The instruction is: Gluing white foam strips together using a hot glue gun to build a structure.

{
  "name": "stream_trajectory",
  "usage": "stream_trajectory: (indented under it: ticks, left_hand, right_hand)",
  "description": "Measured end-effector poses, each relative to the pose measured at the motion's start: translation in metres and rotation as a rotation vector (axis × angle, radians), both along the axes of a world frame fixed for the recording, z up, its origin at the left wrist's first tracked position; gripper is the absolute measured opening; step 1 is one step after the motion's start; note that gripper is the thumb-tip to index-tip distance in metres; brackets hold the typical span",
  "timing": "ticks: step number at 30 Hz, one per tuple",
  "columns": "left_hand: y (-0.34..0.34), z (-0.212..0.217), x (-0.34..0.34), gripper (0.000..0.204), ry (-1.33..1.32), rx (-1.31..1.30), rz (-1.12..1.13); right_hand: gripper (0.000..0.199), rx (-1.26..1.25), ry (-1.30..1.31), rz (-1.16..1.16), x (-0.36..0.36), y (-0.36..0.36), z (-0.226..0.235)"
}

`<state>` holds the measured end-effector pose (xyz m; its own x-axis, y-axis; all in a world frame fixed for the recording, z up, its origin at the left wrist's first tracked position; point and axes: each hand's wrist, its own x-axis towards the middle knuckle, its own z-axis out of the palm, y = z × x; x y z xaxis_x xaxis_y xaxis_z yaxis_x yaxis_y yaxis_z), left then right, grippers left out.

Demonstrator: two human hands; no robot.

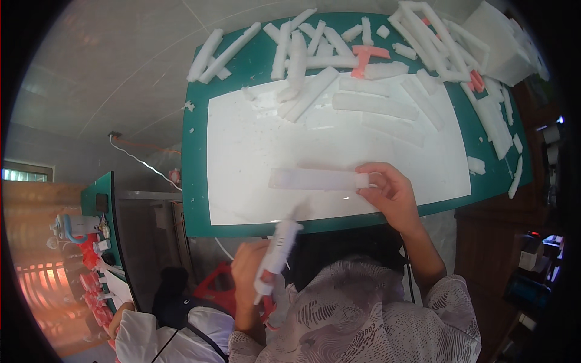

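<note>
My left hand (246,269), at the table's near edge, is closed around a white hot glue gun (279,249). The gun's nozzle points up and to the right, below a long white foam strip (311,179), and does not visibly touch it. Motion blurs the nozzle slightly. Thumb and fingers of my right hand (392,195) pinch the strip's right end, where a small white foam piece (362,180) sits. Whether that piece is joined to the strip I cannot tell. The strip lies level over a white sheet (242,157).
A green table (195,163) carries the sheet. Many foam strips (375,106) lie along its far side, around a pink piece (365,60). Foam frames (433,36) and a white block (499,42) crowd the far right. At lower left, another person (175,330) sits by a second table.
</note>
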<state>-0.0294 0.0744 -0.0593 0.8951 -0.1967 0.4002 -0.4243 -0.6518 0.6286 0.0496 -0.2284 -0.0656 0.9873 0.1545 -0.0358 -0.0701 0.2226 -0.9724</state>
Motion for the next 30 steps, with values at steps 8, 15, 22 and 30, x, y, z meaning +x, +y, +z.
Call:
stream_trajectory:
  ticks: [8,15,22,30]
  left_hand:
    - [0.027,0.003,0.018,0.015,-0.063,0.092,0.224]
    - [0.023,-0.006,0.03,0.022,-0.051,0.074,0.179]
    - [0.019,-0.009,0.034,0.023,-0.055,0.084,0.162]
    - [0.019,-0.01,0.039,0.024,-0.059,0.059,0.143]
  right_hand:
    - [0.037,0.259,0.116,-0.039,0.002,-0.013,0.001]
    - [0.033,0.462,0.177,-0.022,0.002,-0.024,-0.005]
    - [0.03,0.414,0.226,-0.098,-0.001,-0.03,-0.009]
    - [0.034,0.223,0.063,-0.117,-0.003,-0.038,-0.016]
